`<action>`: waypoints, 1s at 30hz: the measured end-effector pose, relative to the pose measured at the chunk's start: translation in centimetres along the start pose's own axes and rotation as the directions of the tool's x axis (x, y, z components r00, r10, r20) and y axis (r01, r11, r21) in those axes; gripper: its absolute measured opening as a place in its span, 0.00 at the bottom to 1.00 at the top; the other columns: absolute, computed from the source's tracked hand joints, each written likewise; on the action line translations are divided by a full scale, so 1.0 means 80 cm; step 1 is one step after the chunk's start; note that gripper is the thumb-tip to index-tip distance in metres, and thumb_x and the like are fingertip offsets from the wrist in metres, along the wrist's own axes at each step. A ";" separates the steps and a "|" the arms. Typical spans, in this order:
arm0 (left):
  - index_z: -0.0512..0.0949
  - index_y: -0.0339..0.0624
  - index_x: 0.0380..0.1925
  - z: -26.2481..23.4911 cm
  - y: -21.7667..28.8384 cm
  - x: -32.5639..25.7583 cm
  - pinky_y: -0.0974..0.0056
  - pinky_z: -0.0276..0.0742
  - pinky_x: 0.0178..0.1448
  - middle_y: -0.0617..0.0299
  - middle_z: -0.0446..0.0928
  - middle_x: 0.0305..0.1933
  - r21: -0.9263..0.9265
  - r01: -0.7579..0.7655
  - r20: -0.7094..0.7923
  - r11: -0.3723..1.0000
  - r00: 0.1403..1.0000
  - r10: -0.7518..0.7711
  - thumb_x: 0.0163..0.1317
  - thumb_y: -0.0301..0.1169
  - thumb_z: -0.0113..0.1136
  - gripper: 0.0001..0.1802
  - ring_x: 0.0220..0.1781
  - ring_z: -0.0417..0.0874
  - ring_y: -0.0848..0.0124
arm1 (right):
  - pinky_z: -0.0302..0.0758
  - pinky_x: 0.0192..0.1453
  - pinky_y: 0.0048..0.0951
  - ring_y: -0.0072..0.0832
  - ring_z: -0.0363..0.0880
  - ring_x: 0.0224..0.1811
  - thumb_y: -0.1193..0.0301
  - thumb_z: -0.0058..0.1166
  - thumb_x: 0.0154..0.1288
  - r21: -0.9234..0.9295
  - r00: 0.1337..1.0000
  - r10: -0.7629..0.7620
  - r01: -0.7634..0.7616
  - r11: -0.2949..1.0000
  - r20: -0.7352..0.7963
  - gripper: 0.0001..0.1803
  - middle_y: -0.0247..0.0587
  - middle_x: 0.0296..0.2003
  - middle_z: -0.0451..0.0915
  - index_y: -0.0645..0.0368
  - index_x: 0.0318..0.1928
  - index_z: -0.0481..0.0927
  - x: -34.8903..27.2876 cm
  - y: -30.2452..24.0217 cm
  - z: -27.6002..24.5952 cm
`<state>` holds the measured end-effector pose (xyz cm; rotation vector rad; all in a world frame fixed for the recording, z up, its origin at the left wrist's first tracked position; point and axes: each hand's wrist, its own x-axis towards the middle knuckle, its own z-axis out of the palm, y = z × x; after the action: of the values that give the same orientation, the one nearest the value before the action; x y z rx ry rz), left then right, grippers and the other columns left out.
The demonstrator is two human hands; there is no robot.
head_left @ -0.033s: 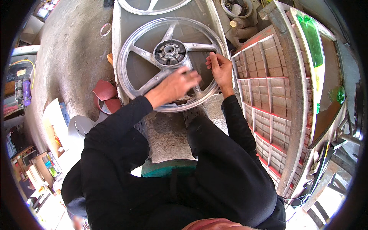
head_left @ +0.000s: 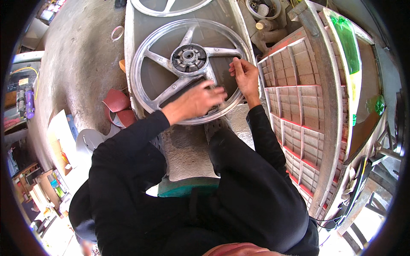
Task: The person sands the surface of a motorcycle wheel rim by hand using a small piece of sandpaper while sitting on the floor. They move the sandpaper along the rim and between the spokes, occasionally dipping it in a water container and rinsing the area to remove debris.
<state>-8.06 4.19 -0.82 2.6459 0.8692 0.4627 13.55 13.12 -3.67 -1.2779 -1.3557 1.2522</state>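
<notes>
A silvery spoked wheel (head_left: 156,60), with a dark round hub at its centre, lies flat in a long trough of greyish water (head_left: 128,59). My left hand (head_left: 199,101) is over the spoke nearest me, inside the lower part of the rim. Motion smears its fingers, so whether something is under them is hidden. At the wheel's right side, my right hand (head_left: 246,81) has curled fingers closed on the rim, with the thumb on top. Farther off in the same trough is part of a second wheel (head_left: 170,5).
To the right stands a reddish-brown gridded panel (head_left: 299,72) along a worn beam (head_left: 329,81). A bucket of small parts (head_left: 273,10) sits beyond it. Reddish-brown curved pieces (head_left: 116,100) and a ring (head_left: 117,33) lie on the floor at left. Below me is a green seat (head_left: 183,187).
My left hand has slid slightly down and to the right, uncovering more of the gap beside the spoke. My right hand and the wheel look unmoved.
</notes>
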 end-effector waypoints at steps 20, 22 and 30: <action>0.84 0.43 0.59 -0.003 0.030 -0.016 0.46 0.70 0.80 0.57 0.85 0.67 -0.089 0.125 -0.044 0.988 0.991 -0.129 0.64 0.25 0.62 0.22 0.75 0.81 0.64 | 0.73 0.62 0.49 0.47 0.82 0.59 0.57 0.65 0.74 -0.570 0.828 -0.499 0.546 0.614 0.255 0.18 0.48 0.51 0.84 0.60 0.48 0.87 -0.011 -0.010 0.013; 0.87 0.45 0.54 -0.018 0.031 -0.010 0.48 0.72 0.76 0.55 0.88 0.60 -0.138 0.099 -0.080 0.985 0.991 -0.111 0.69 0.27 0.62 0.15 0.67 0.86 0.61 | 0.71 0.64 0.49 0.47 0.81 0.60 0.58 0.65 0.75 -0.575 0.829 -0.493 0.545 0.610 0.262 0.18 0.48 0.52 0.83 0.60 0.51 0.87 -0.010 -0.016 0.010; 0.85 0.30 0.55 -0.033 0.000 -0.010 0.67 0.79 0.58 0.62 0.88 0.48 -0.873 0.310 -0.139 0.377 0.583 -0.801 0.81 0.31 0.60 0.14 0.50 0.84 0.78 | 0.71 0.69 0.47 0.47 0.84 0.57 0.59 0.71 0.70 -0.385 0.717 -0.575 0.697 0.605 0.394 0.19 0.48 0.49 0.88 0.60 0.51 0.87 -0.032 -0.045 0.036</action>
<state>-9.74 4.24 1.38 1.2097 1.3166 1.1266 10.53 10.42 -0.34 -0.8138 -2.1827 0.5325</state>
